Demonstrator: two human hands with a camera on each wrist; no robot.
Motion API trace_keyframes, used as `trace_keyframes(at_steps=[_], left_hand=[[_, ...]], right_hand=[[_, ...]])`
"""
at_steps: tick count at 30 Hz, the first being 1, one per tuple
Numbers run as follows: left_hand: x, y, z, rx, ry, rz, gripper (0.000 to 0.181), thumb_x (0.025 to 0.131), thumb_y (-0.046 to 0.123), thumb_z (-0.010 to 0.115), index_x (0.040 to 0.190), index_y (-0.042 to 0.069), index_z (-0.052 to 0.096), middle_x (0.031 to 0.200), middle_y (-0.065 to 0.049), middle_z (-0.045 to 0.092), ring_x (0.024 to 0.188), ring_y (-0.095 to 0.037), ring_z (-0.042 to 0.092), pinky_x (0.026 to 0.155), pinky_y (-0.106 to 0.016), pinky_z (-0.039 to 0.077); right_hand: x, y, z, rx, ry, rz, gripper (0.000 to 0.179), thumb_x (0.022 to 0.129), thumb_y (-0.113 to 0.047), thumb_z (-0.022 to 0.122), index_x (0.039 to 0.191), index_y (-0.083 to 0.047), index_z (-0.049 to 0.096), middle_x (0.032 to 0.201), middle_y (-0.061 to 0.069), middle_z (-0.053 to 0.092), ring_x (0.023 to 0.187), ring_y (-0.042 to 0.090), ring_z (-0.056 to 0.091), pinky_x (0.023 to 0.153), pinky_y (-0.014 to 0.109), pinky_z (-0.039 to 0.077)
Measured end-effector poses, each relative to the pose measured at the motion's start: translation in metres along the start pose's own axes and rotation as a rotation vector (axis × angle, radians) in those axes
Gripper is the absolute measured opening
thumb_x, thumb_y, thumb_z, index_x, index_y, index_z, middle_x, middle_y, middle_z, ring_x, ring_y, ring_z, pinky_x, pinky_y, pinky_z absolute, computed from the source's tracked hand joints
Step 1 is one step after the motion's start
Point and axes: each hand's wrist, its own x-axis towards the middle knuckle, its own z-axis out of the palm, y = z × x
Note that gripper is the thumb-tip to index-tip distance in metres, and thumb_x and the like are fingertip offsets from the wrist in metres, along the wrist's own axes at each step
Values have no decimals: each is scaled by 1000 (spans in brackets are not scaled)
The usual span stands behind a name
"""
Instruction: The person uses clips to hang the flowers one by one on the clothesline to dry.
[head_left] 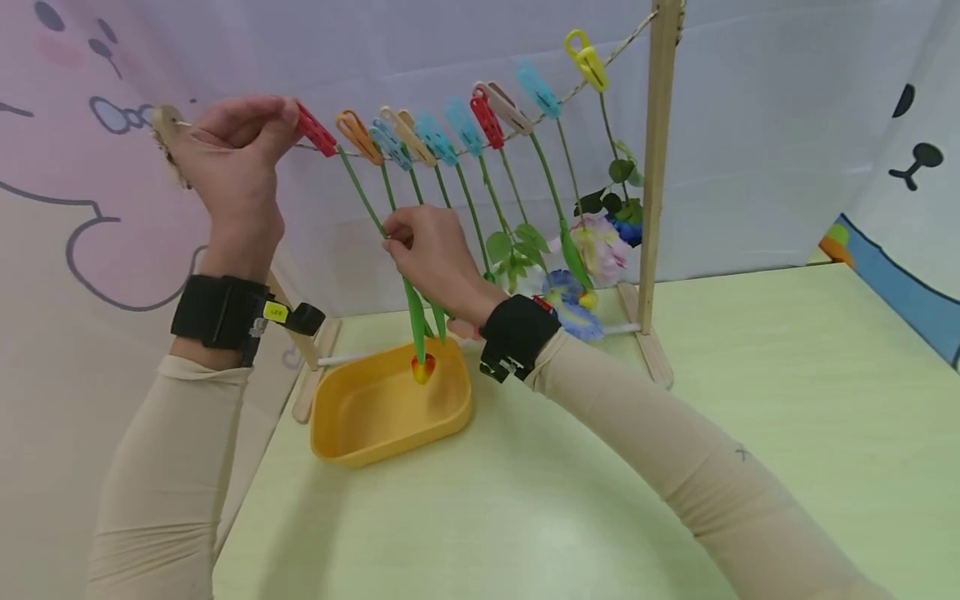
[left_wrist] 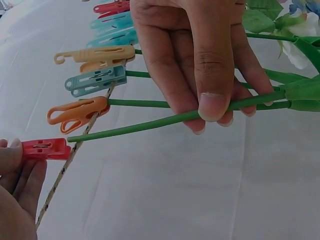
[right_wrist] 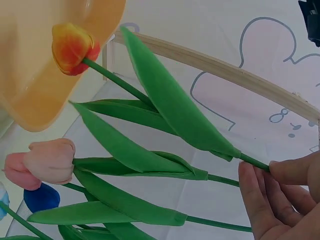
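My left hand point(head_left: 234, 162) pinches a red clothespin point(head_left: 316, 130) at the left end of a rope point(left_wrist: 62, 172). With thumb and fingertips, my right hand point(head_left: 435, 254) holds the green stem point(left_wrist: 145, 127) of an artificial tulip. Its yellow-red bloom point(right_wrist: 70, 47) hangs upside down over the yellow basin, and long green leaves point(right_wrist: 170, 95) hang above the bloom. The stem's end meets the tip of the red clothespin; whether it is clamped there I cannot tell. An orange clothespin point(left_wrist: 77, 112) sits beside it on the rope, with another stem in it.
More clothespins hold hanging flowers along the rope, up to a yellow clothespin point(head_left: 587, 62) by the right wooden post point(head_left: 657, 167). A yellow basin point(head_left: 390, 454) stands on the pale green table point(head_left: 525, 500) beneath. White cloth point(head_left: 765, 167) hangs behind.
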Motion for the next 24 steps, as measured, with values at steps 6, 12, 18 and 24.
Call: trace_keyframes(at_steps=[6,12,18,24], left_hand=[[0,0,-1,13,26,-58,30,65,-1,86,86,-14,69,87,-22,71,81,-31,68,80,-35,57],[0,2,4,66,22,-132,33,61,2,88,86,-11,71,87,-19,71,82,-29,69,78,-34,58],[-3,1,7,134,-16,-154,32,64,5,88,87,-9,72,88,-17,72,82,-27,70,77,-33,58],[-4,-2,4,213,-74,-138,29,69,8,85,90,-6,73,87,-15,71,80,-26,69,77,-30,57]], right_hand=[[3,-1,2,-2,8,-14,18,93,-17,64,109,-9,70,96,0,69,85,8,62,77,15,47],[6,-2,2,-6,21,-15,18,93,-16,64,108,-8,70,97,1,69,86,9,62,78,14,47],[5,1,2,-23,24,11,17,93,-16,64,107,-8,70,96,1,69,85,9,62,77,15,48],[3,3,1,-61,18,33,16,93,-16,64,106,-8,70,95,1,69,84,10,62,76,17,48]])
